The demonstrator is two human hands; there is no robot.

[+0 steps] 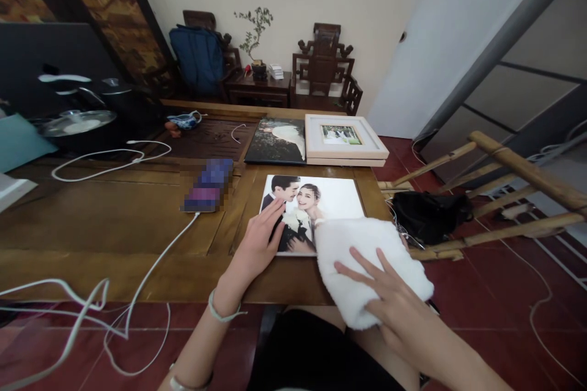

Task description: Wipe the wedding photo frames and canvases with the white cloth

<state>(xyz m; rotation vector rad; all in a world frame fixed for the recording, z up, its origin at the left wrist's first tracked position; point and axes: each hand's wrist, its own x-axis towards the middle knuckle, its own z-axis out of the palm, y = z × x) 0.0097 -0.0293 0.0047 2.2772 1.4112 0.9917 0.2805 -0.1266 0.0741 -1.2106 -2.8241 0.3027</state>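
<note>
A photo panel (342, 192) with a white background and a couple printed on it lies near the table's front edge. My left hand (261, 235) rests flat on its left side, with the fingers stretched out and nothing held. A folded, fluffy white towel (342, 235) covers the panel's lower right corner and hangs past the table edge. My right hand (385, 290) presses on the towel from above, fingers spread; its thumb side sinks into the towel's fold. The part of the panel under the towel is hidden.
Behind the panel lie a dark photo panel (275, 140) and pale stacked picture frames (346, 140). A phone (206, 186) with a white cable (162, 256) lies to the left. A kettle and glass-lidded pot (80, 124) stand far left. A bamboo rack (527, 171) is at right.
</note>
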